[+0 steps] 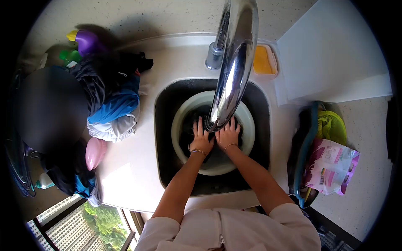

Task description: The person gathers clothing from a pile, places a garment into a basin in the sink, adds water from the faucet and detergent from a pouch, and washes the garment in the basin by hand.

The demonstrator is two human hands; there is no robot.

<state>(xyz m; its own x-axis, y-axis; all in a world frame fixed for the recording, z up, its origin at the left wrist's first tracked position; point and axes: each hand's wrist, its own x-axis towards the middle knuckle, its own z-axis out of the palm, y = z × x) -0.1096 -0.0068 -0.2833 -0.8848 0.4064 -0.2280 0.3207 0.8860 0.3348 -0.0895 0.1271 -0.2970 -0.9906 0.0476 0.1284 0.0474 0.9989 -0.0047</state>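
Note:
A pale round basin (250, 129) stands inside the dark sink (261, 167). Dark wet cloth (185, 136) lies in the basin, partly covered by my hands and the tap. My left hand (202, 140) rests on the cloth, palm down with its fingers stretched forward. Close beside it, my right hand (228, 134) is also palm down on the cloth, fingers extended and apart. The chrome tap (234, 71) arches over the basin, and its spout end is just above the space between my hands. Whether water runs from it I cannot tell.
At left lie piled clothes (115, 106), a pink oval object (96, 153) and a purple bottle (88, 42). An orange soap box (264, 62) sits behind the sink. To the right are a green mesh basket (333, 127) and a pink-white packet (333, 165).

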